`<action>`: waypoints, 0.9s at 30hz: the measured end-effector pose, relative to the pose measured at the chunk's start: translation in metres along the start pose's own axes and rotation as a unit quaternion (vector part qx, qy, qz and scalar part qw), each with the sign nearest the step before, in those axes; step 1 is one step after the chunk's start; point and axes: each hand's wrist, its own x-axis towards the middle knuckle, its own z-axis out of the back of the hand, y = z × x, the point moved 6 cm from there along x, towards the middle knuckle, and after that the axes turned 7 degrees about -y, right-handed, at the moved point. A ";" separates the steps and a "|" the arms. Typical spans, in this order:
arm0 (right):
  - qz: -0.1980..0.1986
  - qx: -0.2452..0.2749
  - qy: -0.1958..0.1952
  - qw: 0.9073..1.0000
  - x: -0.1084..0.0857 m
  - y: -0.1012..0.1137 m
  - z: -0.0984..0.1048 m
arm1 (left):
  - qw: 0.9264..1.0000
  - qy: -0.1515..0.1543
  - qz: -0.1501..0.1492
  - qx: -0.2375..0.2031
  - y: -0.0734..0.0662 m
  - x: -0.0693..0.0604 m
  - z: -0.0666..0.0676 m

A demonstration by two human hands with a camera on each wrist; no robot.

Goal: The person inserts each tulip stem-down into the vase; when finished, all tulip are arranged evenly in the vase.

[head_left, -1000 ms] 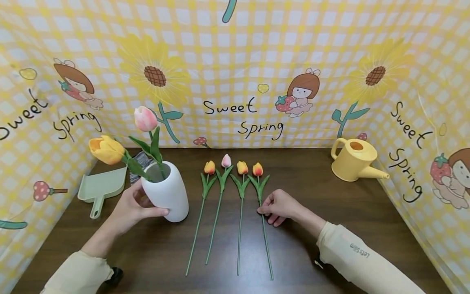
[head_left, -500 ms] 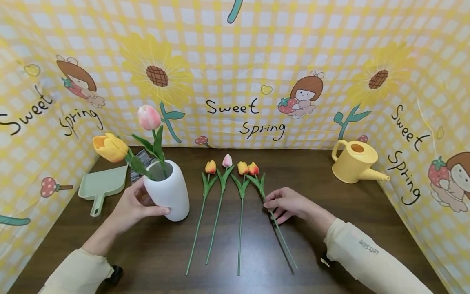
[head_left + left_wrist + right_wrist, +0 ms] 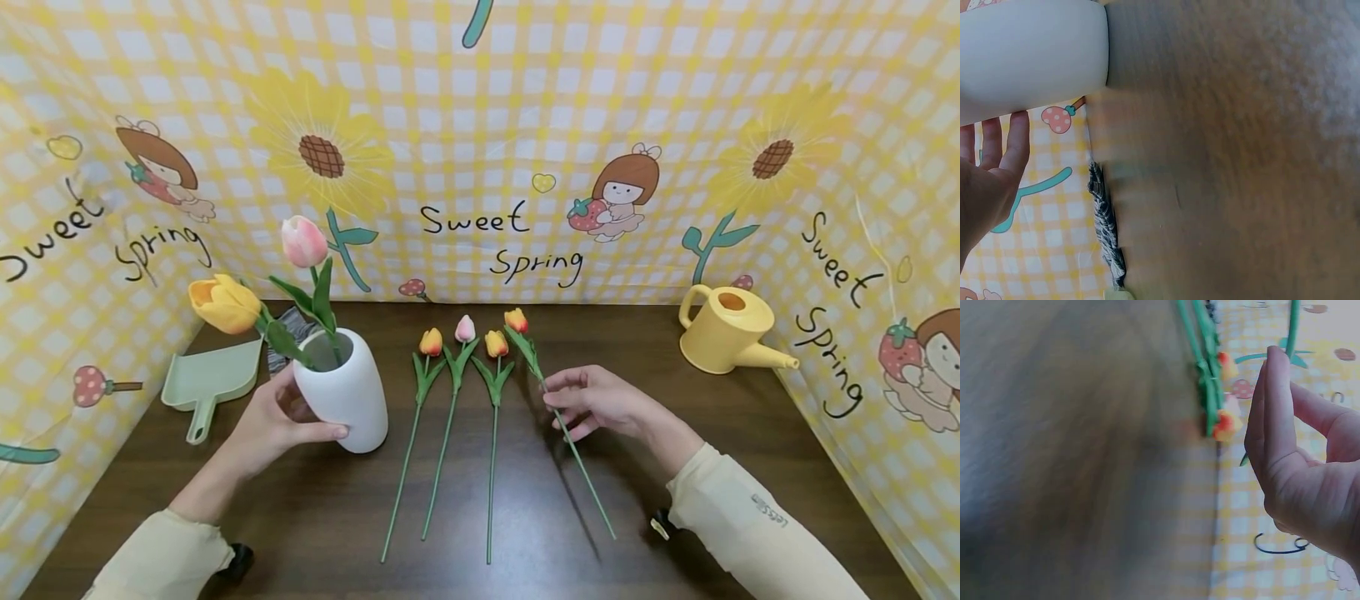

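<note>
My left hand (image 3: pixel 273 425) grips the white vase (image 3: pixel 347 400) round its lower body, thumb in front; the vase stands on the table. In it are a pink tulip (image 3: pixel 304 242) and a yellow tulip (image 3: pixel 225 304) that leans left. With my right hand (image 3: pixel 600 404) I pinch the stem of an orange-red tulip (image 3: pixel 516 320), lifted above the table with its bloom pointing away. The right wrist view shows part of that green stem (image 3: pixel 1293 328) at the fingers. Left of it lie an orange tulip (image 3: pixel 497 343), a pale pink tulip (image 3: pixel 465 328) and another orange tulip (image 3: pixel 431 342).
A yellow watering can (image 3: pixel 723 333) stands at the back right. At the left lie a pale green dustpan (image 3: pixel 210 375) and a grey striped cloth (image 3: pixel 281 337), partly hidden by the vase. Yellow checked fabric (image 3: pixel 465 125) encloses the back and sides of the brown table (image 3: pixel 675 442).
My right hand has picked the rightmost tulip up off the table; its stem end has swung right and its bloom has shifted slightly away. The left hand keeps holding the vase in place.
</note>
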 end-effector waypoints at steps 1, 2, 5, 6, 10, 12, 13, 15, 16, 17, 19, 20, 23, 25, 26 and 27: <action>0.005 0.006 0.002 1.000 -0.001 0.004 0.000 | 1.000 -0.001 0.003 0.000 0.000 0.000 0.000; 0.011 0.011 0.005 1.000 -0.002 0.008 0.000 | 1.000 -0.002 0.005 0.001 0.001 0.000 -0.001; 0.023 0.024 0.011 0.999 -0.006 0.021 -0.002 | 1.000 -0.003 0.010 0.004 0.001 -0.001 -0.001; 0.029 0.025 0.013 0.999 -0.007 0.024 -0.003 | 1.000 -0.004 0.010 0.005 0.001 -0.001 -0.001; 0.041 0.035 0.019 0.998 -0.007 0.036 -0.009 | 1.000 -0.003 0.004 0.005 0.000 -0.001 -0.002; 0.050 0.042 0.019 0.998 -0.007 0.042 -0.012 | 1.000 -0.003 0.001 0.003 -0.001 -0.001 -0.002; 0.054 0.046 0.019 0.997 -0.007 0.046 -0.014 | 1.000 -0.003 0.000 0.002 -0.001 -0.001 -0.002; 0.065 0.053 0.019 0.996 -0.008 0.053 -0.019 | 1.000 -0.003 -0.002 0.001 -0.002 0.000 -0.001; 0.070 0.056 0.019 0.996 -0.009 0.057 -0.020 | 1.000 -0.003 -0.002 0.001 -0.002 0.000 -0.001; 0.074 0.059 0.019 0.995 -0.010 0.060 -0.022 | 1.000 -0.003 -0.001 0.000 -0.002 0.000 -0.001; 0.089 0.064 0.020 0.994 -0.012 0.068 -0.025 | 1.000 -0.002 -0.001 0.001 -0.002 0.000 -0.002; 0.097 0.067 0.019 0.993 -0.014 0.072 -0.027 | 1.000 -0.002 0.000 0.001 -0.002 0.000 -0.002; 0.137 0.071 0.019 0.988 -0.020 0.085 -0.032 | 1.000 -0.003 0.000 0.001 -0.001 0.000 -0.002; 0.170 0.066 0.016 0.983 -0.026 0.094 -0.037 | 1.000 -0.003 -0.001 0.003 -0.001 0.000 -0.002; 0.184 0.065 0.015 0.981 -0.029 0.098 -0.039 | 1.000 -0.003 -0.001 0.003 -0.001 0.000 -0.001; 0.198 0.065 0.013 0.978 -0.033 0.101 -0.041 | 1.000 -0.004 -0.001 0.003 -0.001 0.000 -0.001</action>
